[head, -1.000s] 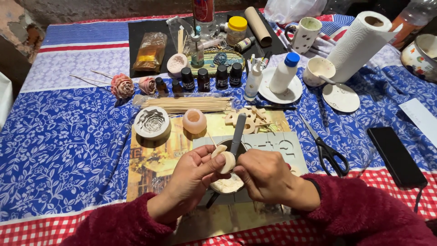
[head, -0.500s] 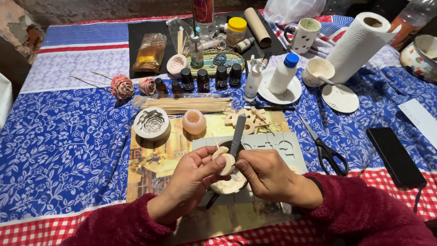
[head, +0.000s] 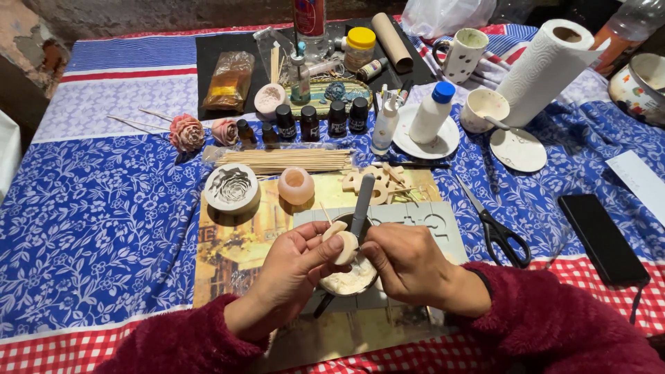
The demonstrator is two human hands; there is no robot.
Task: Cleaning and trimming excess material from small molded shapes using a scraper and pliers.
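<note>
At frame centre my left hand (head: 294,266) pinches a pale round piece (head: 344,246) over the bowl of paste (head: 353,280), my right hand (head: 405,260) closed round a grey stick (head: 361,205) — coating, I judge, barely begun — though its tip is hidden.

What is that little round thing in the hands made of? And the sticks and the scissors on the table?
The small round piece held by the left hand looks like pale wax or soap, smooth and matte; I cannot tell which. The sticks look like thin bare wood, light tan. The scissors seem to have shiny metal blades and black handles, probably plastic.
</note>
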